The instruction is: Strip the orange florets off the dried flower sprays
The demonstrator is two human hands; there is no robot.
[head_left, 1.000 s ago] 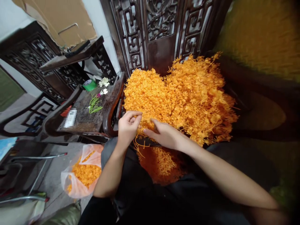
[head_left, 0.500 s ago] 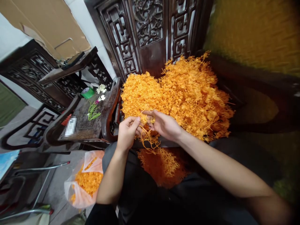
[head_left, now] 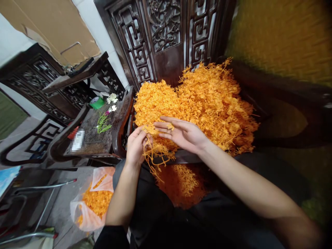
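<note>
My left hand (head_left: 135, 147) pinches an orange plastic flower sprig (head_left: 156, 162), whose thin branching stems dangle below the fingers. To its right, my right hand (head_left: 187, 135) has its fingers stretched out and slightly spread. A small yellow-orange bit (head_left: 170, 126) shows against those fingers; whether it clings there or lies loose I cannot tell. Both hands are over the front of a large heap of orange plastic sprigs (head_left: 212, 100), piled on a dark wooden seat. The heap's left part (head_left: 155, 98) looks finer and denser than its right.
On the floor at lower left, a thin plastic bag (head_left: 88, 221) holds orange pieces. A dark carved side table (head_left: 90, 138) carries green tape (head_left: 97, 102), white flowers (head_left: 112, 98) and green stems (head_left: 103, 123). Behind the heap rises a carved wooden backrest (head_left: 169, 62). More orange sprigs (head_left: 185, 180) show below the seat edge.
My left hand has shifted slightly left with the sprig, away from the right hand. My right hand's fingers have straightened and come apart from the sprig.
</note>
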